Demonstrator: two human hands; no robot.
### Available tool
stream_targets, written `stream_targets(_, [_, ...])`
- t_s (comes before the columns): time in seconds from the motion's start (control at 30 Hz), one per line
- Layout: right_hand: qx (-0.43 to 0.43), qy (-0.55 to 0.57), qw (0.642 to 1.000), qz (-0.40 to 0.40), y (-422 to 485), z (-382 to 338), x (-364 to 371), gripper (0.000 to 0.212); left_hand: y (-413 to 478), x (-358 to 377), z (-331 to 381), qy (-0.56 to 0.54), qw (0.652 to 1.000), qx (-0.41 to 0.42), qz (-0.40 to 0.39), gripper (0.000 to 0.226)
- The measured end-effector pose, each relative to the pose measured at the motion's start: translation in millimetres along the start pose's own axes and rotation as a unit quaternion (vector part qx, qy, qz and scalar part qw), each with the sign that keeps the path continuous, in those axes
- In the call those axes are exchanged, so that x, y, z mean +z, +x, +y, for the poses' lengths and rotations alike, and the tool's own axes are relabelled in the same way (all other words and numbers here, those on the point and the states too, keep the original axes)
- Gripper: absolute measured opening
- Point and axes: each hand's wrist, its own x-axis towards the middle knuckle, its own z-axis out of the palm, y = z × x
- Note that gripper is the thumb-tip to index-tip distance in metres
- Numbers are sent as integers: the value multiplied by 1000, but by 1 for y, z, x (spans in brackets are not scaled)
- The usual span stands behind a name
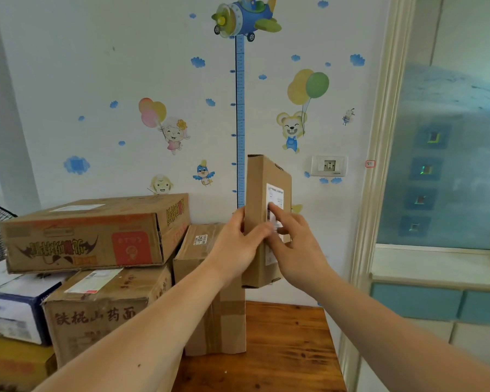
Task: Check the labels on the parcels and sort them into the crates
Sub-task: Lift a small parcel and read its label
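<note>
Over the table (280,349), left hand (232,247) grips parcel (256,188); right hand (297,244), seemingly relaxed, touches label (276,193)

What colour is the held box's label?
The label is white with dark print, on the brown box; head view.

A home — child's room, cartoon wall stickers (292,131), height chart (240,120), stacked cardboard boxes (96,233)

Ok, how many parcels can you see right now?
6: slim parcel held up by the left hand; red-printed carton top left; brown carton under it; tall box right of those; white-and-blue box far left; yellowish box below that. More may be hidden.
</note>
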Motion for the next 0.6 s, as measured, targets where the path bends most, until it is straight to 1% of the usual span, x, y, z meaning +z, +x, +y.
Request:
stream_targets(0.07, [-5,-29,1000,0,0,2,-1,52,1,-2,-3,-7,1000,-5,22,35])
stream_targets(0.13, [7,-58,998,8,0,4,-3,54,3,-4,-6,-20,999,-17,45,36])
stream_targets(0.2, [34,-80,996,36,0,5,-6,60,4,-8,-7,-50,996,-25,63,28])
stream_targets(0.23, [49,-85,994,53,0,5,-8,66,4,-9,-6,-65,995,-29,67,24])
stream_targets(0.27, [69,-78,992,67,1,6,-10,74,4,-11,-6,-76,994,-34,72,24])
stream_targets(0.33, [117,-26,990,77,2,7,-15,86,6,-15,-6,-86,992,-42,80,26])
stream_targets(0.37, [138,12,987,77,3,8,-18,87,6,-17,-7,-92,991,-45,86,28])
stream_targets(0.4, [154,48,984,73,4,9,-20,82,7,-20,-8,-98,990,-48,90,26])
stream_targets(0.43, [163,73,982,66,5,10,-21,70,9,-22,-9,-101,989,-52,91,24])
stream_targets(0.5, [157,88,982,55,7,12,-22,39,10,-25,-11,-96,990,-61,81,21])
stream_targets(0.53, [150,93,983,54,7,13,-23,32,10,-26,-11,-87,992,-62,73,22])
stream_targets(0.6, [140,95,984,52,8,14,-24,31,11,-26,-13,-55,995,-52,64,27])
